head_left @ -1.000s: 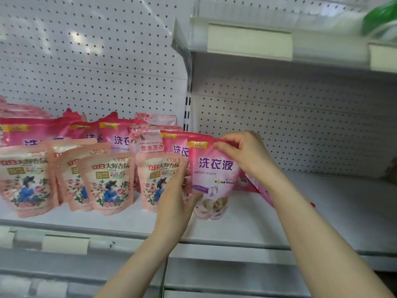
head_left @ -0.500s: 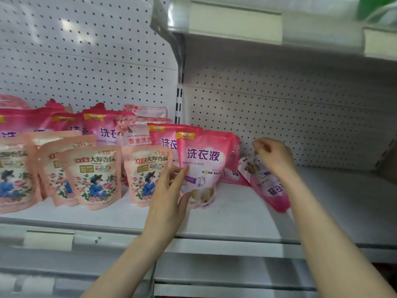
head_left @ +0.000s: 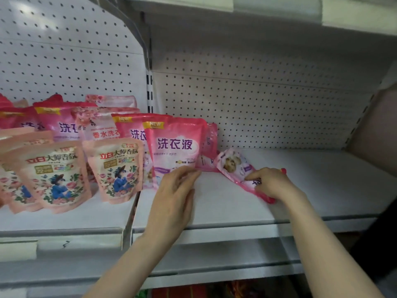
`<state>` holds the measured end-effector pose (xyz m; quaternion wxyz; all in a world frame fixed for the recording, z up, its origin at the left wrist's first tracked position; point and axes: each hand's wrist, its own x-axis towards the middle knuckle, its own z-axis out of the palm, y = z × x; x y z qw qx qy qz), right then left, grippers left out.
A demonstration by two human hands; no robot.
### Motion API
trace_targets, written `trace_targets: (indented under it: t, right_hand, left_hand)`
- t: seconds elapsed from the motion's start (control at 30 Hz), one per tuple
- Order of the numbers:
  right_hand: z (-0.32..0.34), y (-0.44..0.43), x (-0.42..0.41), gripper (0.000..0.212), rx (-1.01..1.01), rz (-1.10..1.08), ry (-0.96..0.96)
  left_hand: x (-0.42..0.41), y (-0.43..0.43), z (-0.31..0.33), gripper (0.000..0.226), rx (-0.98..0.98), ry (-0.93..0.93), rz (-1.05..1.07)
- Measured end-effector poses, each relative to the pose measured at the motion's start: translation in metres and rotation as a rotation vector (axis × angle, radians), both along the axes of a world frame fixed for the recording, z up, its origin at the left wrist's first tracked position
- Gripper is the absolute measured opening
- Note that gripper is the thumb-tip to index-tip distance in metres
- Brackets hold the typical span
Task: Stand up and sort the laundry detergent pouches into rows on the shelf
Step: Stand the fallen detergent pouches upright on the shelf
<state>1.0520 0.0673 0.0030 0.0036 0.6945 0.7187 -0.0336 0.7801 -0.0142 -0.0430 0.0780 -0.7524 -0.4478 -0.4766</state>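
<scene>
A pink detergent pouch (head_left: pixel 176 145) stands upright at the right end of the row on the white shelf (head_left: pixel 225 209). My left hand (head_left: pixel 174 196) touches its bottom edge with nearly straight fingers. To its right a second pink pouch (head_left: pixel 235 166) lies flat and slanted on the shelf. My right hand (head_left: pixel 270 183) grips the near end of that lying pouch, fingers curled over it. Another pink pouch (head_left: pixel 211 145) leans behind the upright one. Peach flower-print pouches (head_left: pixel 116 168) stand in a front row at left, with more pink pouches (head_left: pixel 64 123) behind them.
Behind the shelf is a pegboard back wall (head_left: pixel 257 104), with another shelf (head_left: pixel 279 9) overhead. The shelf's right half is bare white surface. A lower level (head_left: pixel 193 291) shows red packaging under the front rail.
My right hand let go of the upright pouch's top, moved right and down, and took hold of the lying pouch. My left hand slid down to the upright pouch's base. The view shifted right.
</scene>
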Motion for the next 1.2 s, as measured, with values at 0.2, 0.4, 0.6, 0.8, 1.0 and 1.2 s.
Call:
trace_targets:
  t: [0.2, 0.4, 0.6, 0.8, 1.0, 1.2]
  right_hand:
    - [-0.001, -0.02, 0.034, 0.051, 0.116, -0.108, 0.331]
    - [-0.022, -0.012, 0.049, 0.051, 0.215, -0.442, 0.345]
    - [-0.013, 0.0, 0.051, 0.033, 0.228, -0.496, 0.847]
    - [0.05, 0.003, 0.022, 0.02, 0.611, -0.22, 0.979]
    - [0.116, 0.011, -0.008, 0.014, 0.818, 0.062, 0.505]
    - [0.099, 0.028, -0.01, 0.018, 0.721, 0.013, 0.369]
  left_hand:
    - [0.037, 0.014, 0.005, 0.046, -0.112, 0.197, -0.156]
    - [0.074, 0.033, 0.001, 0.052, -0.202, 0.372, -0.256]
    - [0.059, 0.031, -0.005, 0.045, -0.241, 0.411, -0.149]
    - [0.033, 0.007, 0.014, 0.048, -0.177, 0.338, -0.14]
    - [-0.014, 0.007, 0.067, 0.049, 0.186, 0.122, 0.142]
    - [-0.042, 0.028, 0.087, 0.058, 0.088, 0.191, 0.321]
